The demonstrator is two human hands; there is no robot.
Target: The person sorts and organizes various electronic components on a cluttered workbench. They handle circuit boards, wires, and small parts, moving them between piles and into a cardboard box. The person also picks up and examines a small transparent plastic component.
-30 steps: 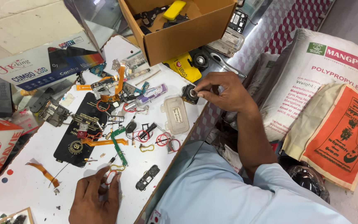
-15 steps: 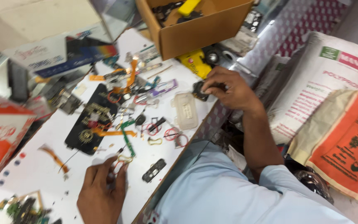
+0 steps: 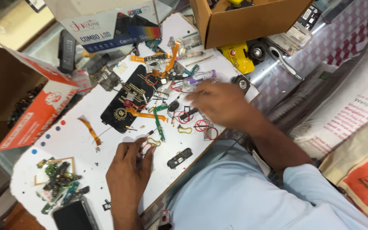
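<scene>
My left hand (image 3: 127, 172) lies on the white table (image 3: 77, 140), its fingertips pressed on a small yellowish looped part (image 3: 152, 142). My right hand (image 3: 220, 104) is blurred and hovers over the scattered small parts at the table's middle, fingers stretched left and nothing seen in them. Under and beside it lie red wire rings (image 3: 205, 127) and a green flex strip (image 3: 160, 123). A small round black part (image 3: 240, 83) sits on the table's right edge, just behind my right hand. A black phone board (image 3: 126, 104) lies left of the parts.
A brown cardboard box (image 3: 252, 23) stands at the back, with a yellow tool (image 3: 237, 59) beside it. A red and white carton (image 3: 30, 110) is at the left, and a printed flat box (image 3: 107, 25) behind. Broken green boards (image 3: 58, 183) and a phone (image 3: 73, 215) lie near. Sacks (image 3: 346, 106) are at the right.
My right hand has let go of the round black part at the table's edge and swung left over the small parts. My left hand stays on the looped part.
</scene>
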